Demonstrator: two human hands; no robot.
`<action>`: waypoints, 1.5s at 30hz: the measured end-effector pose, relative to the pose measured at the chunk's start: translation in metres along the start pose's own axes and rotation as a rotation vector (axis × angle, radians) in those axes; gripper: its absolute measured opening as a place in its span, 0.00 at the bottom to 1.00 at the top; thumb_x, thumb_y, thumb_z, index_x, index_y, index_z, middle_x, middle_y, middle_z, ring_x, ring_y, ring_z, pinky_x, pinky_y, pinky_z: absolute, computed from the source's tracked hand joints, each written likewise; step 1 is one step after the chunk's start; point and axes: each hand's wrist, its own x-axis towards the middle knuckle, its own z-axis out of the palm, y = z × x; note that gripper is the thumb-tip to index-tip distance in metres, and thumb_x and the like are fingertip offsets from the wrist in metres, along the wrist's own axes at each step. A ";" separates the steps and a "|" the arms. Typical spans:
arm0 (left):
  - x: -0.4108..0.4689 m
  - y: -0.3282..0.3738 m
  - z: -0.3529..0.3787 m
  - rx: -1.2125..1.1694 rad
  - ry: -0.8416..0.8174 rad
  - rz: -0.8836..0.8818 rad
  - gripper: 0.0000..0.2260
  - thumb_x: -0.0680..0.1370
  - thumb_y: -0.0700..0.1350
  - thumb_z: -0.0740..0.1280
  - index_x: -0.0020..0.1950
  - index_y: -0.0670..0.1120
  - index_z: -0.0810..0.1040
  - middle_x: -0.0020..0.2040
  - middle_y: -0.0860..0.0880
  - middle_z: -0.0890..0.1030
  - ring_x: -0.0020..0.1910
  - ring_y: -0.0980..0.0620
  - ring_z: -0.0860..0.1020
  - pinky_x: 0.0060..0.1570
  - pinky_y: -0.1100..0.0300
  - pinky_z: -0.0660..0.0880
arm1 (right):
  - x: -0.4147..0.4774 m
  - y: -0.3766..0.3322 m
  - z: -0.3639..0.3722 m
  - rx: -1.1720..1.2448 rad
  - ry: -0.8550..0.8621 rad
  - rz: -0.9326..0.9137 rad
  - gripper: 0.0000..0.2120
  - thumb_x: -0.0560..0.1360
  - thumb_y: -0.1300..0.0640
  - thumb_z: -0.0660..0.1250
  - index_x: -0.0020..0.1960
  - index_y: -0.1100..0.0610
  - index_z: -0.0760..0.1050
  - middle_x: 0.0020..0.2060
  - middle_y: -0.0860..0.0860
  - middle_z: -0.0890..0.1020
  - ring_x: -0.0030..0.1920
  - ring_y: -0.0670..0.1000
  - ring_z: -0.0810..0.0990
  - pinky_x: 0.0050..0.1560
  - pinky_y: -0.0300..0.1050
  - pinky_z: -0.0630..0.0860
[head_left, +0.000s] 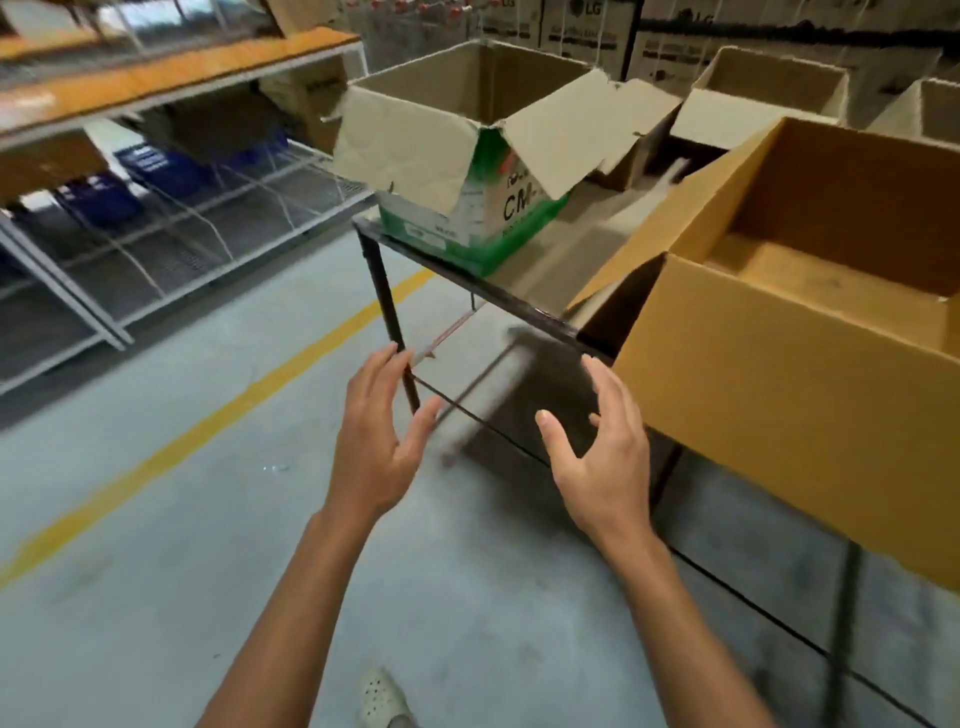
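A dark metal-framed table (519, 306) is carrying two open boxes along its near edge. One large plain tan cardboard box (779, 415) is sitting toward the right, and one smaller green-and-white printed cardboard box (467, 228) is sitting at the near left corner. Two hands are hovering before that edge, holding nothing. The left hand (379, 441) and right hand (597, 457) are spreading their fingers wide, palms facing each other, the right one just beside the tan box.

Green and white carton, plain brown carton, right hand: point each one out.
green and white carton (511, 208), head view, printed side.
plain brown carton (753, 415), head view, near side wall.
right hand (602, 462), head view, back of hand.
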 end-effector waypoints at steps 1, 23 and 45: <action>-0.003 -0.017 -0.015 0.003 0.029 -0.021 0.24 0.79 0.51 0.65 0.73 0.42 0.71 0.73 0.44 0.71 0.74 0.48 0.66 0.75 0.57 0.60 | 0.001 -0.007 0.021 0.018 -0.025 -0.004 0.31 0.76 0.48 0.69 0.76 0.55 0.66 0.73 0.50 0.70 0.72 0.50 0.68 0.67 0.58 0.74; 0.158 -0.376 -0.192 0.107 0.182 -0.258 0.24 0.78 0.50 0.68 0.72 0.44 0.72 0.72 0.45 0.71 0.73 0.49 0.68 0.72 0.61 0.63 | 0.167 -0.105 0.454 0.063 -0.332 -0.147 0.28 0.76 0.55 0.72 0.74 0.58 0.68 0.69 0.54 0.73 0.68 0.55 0.73 0.63 0.61 0.74; 0.620 -0.657 -0.137 0.014 0.050 -0.158 0.24 0.79 0.50 0.67 0.73 0.44 0.71 0.74 0.46 0.70 0.74 0.50 0.67 0.71 0.70 0.58 | 0.561 -0.090 0.764 0.031 -0.207 -0.074 0.29 0.76 0.51 0.68 0.74 0.59 0.68 0.69 0.55 0.73 0.68 0.57 0.73 0.62 0.61 0.75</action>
